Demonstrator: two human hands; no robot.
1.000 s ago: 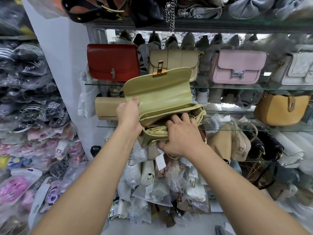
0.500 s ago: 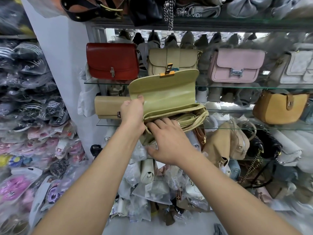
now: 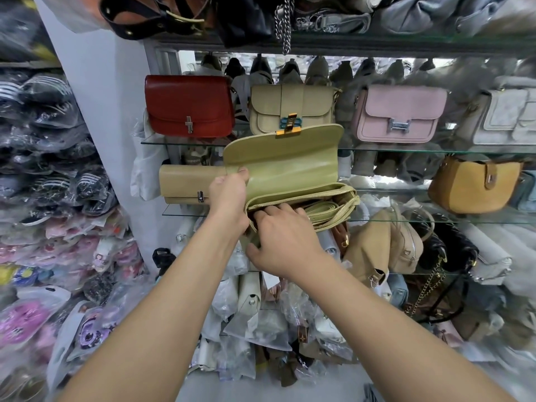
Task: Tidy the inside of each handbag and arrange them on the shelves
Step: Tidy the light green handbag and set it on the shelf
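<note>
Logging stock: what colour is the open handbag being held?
The handbag is pale yellow-green; head view shows it best.

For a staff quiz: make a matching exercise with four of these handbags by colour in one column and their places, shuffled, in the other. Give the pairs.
1. red handbag
2. pink handbag
3. mustard handbag
4. green handbag

A. open, gripped by left hand, right hand reaching into it
B. next shelf down, at right
C. glass shelf, left of the beige handbag
D. same shelf, right of the beige handbag

Pairs: 1-C; 2-D; 3-B; 4-A
</note>
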